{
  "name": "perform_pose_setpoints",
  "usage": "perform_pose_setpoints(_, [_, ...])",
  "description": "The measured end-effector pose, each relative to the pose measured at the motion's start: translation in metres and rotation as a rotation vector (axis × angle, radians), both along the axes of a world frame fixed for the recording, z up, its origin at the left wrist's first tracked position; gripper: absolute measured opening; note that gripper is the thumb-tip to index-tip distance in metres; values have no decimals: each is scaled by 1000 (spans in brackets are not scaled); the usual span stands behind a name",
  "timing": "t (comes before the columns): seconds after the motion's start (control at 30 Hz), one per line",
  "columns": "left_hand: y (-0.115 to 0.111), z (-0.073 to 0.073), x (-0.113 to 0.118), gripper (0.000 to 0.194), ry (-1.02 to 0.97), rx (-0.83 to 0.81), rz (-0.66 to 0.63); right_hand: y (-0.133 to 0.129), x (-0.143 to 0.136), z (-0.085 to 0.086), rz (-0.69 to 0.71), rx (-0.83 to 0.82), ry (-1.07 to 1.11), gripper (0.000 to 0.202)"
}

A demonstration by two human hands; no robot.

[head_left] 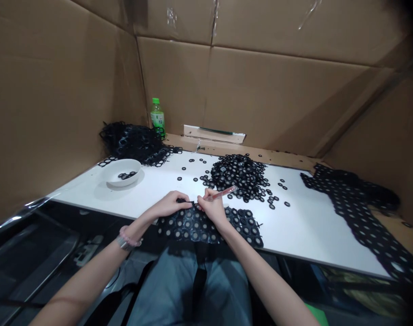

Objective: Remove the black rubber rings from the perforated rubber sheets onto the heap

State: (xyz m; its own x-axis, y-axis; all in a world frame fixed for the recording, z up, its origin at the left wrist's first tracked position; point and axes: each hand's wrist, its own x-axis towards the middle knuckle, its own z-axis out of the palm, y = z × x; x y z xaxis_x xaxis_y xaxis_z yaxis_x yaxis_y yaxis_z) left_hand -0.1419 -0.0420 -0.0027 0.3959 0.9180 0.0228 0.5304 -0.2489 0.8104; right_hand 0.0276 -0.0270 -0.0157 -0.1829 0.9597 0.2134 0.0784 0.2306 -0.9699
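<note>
A black sheet with rows of round grey-centred discs (196, 225) hangs over the front edge of the white table. My left hand (172, 203) pinches its upper edge, fingers closed on the black material. Close beside it, my right hand (212, 206) is closed round a slim reddish, see-through pen-like tool (225, 192), which points up to the right. The tool's lower end is hidden by my fingers near the sheet's edge. Just beyond my right hand lies a heap of small black rings (238, 174).
On the white table (304, 222), a white bowl (123, 173) holds several dark pieces. Behind it are a tangled black pile (135, 141) and a green bottle (157, 118). A long dotted black strip (358, 215) lies at the right. Cardboard walls surround the table.
</note>
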Motion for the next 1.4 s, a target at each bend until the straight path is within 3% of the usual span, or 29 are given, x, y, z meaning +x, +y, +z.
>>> perform_pose_setpoints(0.43, [-3, -5, 3, 22, -96, 18, 28, -1, -6, 0, 10, 73, -66, 29])
perform_pose_setpoints(0.67, [3, 7, 5, 21, 42, -8, -7, 8, 10, 2, -47, -84, 96, 29])
perform_pose_setpoints(0.97, [26, 15, 23, 38, 182, -71, -145, 1, 21, 2, -106, -93, 123, 27])
perform_pose_setpoints(1.13, [17, 10, 21, 36, 126, -50, -209, 0, 20, 1, -123, -40, 67, 24])
perform_pose_setpoints(1.4, [10, -5, 20, 32, 68, 11, -85, 1, 20, -3, -77, -7, -10, 22])
